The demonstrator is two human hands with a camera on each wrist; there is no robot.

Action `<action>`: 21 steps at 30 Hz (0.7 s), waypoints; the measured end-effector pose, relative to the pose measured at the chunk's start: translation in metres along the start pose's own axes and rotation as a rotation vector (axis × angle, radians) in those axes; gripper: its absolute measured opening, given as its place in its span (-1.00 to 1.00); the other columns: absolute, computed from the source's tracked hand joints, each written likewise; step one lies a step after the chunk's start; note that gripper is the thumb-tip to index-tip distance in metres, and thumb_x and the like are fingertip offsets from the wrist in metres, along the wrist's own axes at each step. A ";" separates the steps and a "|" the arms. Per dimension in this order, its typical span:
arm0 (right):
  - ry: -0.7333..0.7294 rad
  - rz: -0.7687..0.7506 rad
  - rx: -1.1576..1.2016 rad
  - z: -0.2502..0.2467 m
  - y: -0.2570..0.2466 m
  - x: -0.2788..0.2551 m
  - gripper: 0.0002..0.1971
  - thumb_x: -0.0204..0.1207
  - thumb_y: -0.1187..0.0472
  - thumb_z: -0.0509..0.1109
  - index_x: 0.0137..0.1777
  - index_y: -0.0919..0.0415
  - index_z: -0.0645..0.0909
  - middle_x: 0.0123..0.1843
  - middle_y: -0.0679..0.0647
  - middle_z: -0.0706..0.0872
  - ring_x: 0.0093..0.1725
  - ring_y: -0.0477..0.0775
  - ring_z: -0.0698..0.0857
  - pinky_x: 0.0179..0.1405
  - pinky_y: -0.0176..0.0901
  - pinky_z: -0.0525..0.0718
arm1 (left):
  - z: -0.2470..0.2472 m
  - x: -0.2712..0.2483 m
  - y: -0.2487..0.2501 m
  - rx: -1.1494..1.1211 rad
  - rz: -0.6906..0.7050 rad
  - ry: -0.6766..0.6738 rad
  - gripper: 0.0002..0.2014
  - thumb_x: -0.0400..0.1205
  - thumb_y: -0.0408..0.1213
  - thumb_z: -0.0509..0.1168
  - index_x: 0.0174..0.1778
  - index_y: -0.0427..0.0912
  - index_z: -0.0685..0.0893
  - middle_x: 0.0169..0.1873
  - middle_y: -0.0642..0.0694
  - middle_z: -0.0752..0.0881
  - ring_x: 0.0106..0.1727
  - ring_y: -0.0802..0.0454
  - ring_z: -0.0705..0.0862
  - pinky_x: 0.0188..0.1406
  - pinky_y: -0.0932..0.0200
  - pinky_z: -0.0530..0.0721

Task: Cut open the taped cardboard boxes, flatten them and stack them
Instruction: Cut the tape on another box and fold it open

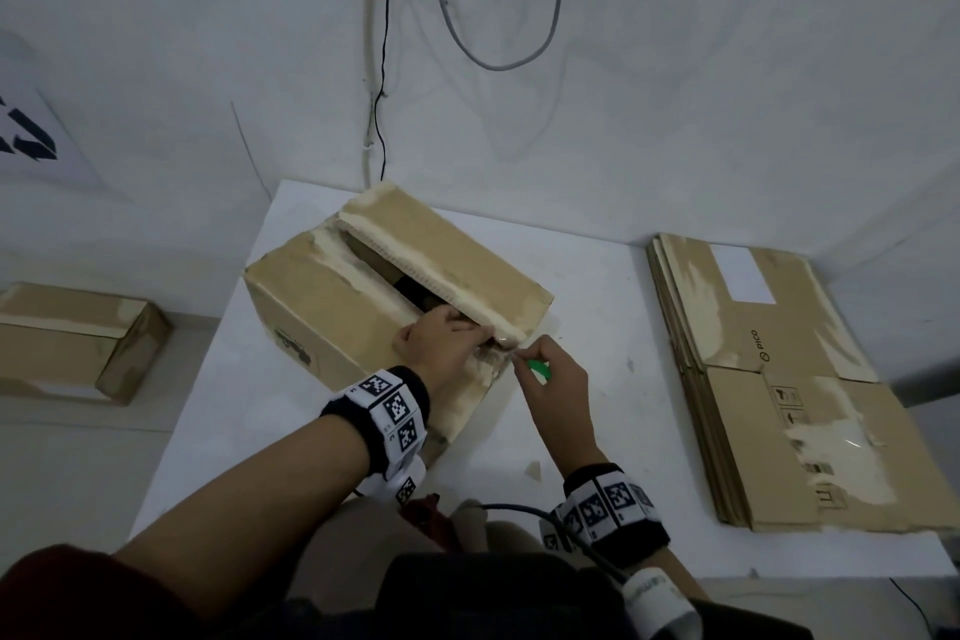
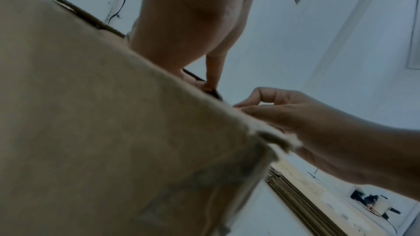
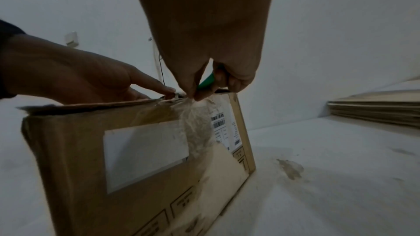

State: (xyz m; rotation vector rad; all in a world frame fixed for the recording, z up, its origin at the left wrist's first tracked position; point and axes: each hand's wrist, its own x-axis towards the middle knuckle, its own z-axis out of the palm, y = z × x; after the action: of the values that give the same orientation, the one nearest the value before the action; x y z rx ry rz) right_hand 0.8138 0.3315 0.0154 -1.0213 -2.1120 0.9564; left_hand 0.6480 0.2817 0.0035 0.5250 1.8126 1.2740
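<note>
- You are working at a white table pushed into the corner of a white-walled room; grey and black cables hang down the wall behind the box.
- The box stands on the table, its top seam split open along the middle, with torn tape hanging over its near end.
- To the right of the box, well apart from it, a stack of flattened boxes lies on the table.
- To the left of the box, off the table and lower down, a second box sits closed.
- Your left hand rests on the box's near top edge, fingers reaching into the open seam; the forefinger is straight, and whether the others grip the flap cannot be told.
- Your right hand is just beside the left at the same edge, fingers curled round a green cutter, thumb and forefinger pinched together at the torn tape.
</note>
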 end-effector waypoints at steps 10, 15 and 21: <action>0.168 0.220 0.007 -0.052 0.019 0.019 -0.94 0.64 0.17 0.39 -0.04 0.03 0.55 -0.16 0.03 0.66 -0.30 -0.25 0.55 -0.30 -0.23 0.49 | 0.002 -0.005 0.024 -0.022 -0.160 0.210 -0.14 0.47 0.22 0.40 0.56 -0.04 0.15 0.35 -0.15 0.59 0.52 -0.30 0.30 0.47 -0.19 0.31; 0.192 0.213 0.049 -0.048 0.014 0.023 -0.81 0.55 0.15 0.50 0.13 0.00 0.64 -0.25 0.00 0.54 -0.33 -0.13 0.47 -0.36 -0.43 0.44 | -0.006 0.006 0.021 0.083 -0.084 0.133 -0.23 0.58 -0.01 0.33 0.62 0.06 0.02 0.19 -0.21 0.67 0.37 -0.33 0.46 0.48 -0.18 0.27; 0.194 0.166 0.012 -0.041 0.012 0.040 -0.90 0.52 0.10 0.56 -0.18 0.08 0.78 -0.29 0.03 0.68 -0.27 -0.09 0.61 -0.28 -0.41 0.46 | -0.064 0.006 0.048 0.300 0.123 -0.340 -0.37 0.57 -0.36 0.40 0.55 -0.05 0.34 0.02 -0.09 0.71 0.02 -0.04 0.68 0.16 0.04 0.63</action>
State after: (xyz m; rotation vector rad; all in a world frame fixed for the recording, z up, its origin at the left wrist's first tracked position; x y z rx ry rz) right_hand 0.8288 0.3841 0.0364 -1.2465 -1.8839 0.9066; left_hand 0.5860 0.2693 0.0531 0.9704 1.7058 0.9255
